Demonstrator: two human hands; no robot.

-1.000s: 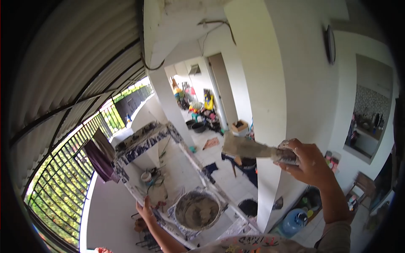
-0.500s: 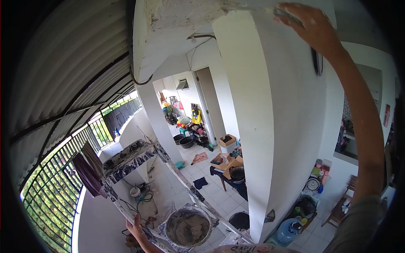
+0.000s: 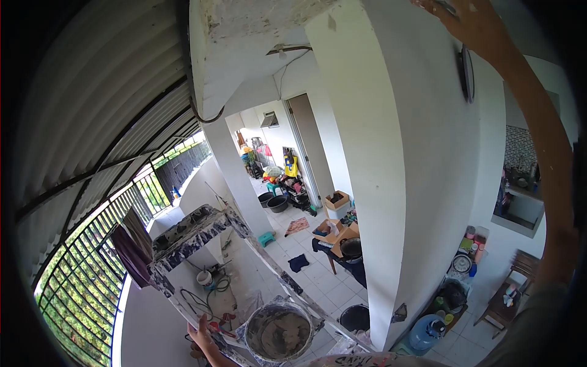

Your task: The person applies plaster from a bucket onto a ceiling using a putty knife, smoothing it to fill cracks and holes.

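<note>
My left hand point(image 3: 206, 344) is low in the view, its fingers closed around the side rail of a paint-splattered stepladder point(image 3: 260, 252). Close by on the right is a bucket point(image 3: 249, 336) partly filled with wet grey plaster point(image 3: 284, 333). My right hand point(image 3: 468, 17) is raised at the top edge, beside the upper part of the white pillar point(image 3: 367, 153). Its fingers are closed on a greyish thing, mostly cut off by the frame. Rough grey plaster patches mark the white beam point(image 3: 260, 18) overhead.
Beyond the ladder, a hose point(image 3: 214, 300) and a small white pail point(image 3: 204, 278) lie on the floor. Cardboard boxes point(image 3: 345, 238) and a dark pan sit on a low table. A blue water jug point(image 3: 426, 331) stands right of the pillar. Metal railing point(image 3: 79, 293) runs along the left.
My right hand has moved up and right, away from the beam's underside, and is now partly out of view. The view has shifted slightly. My left hand stays at the ladder rail.
</note>
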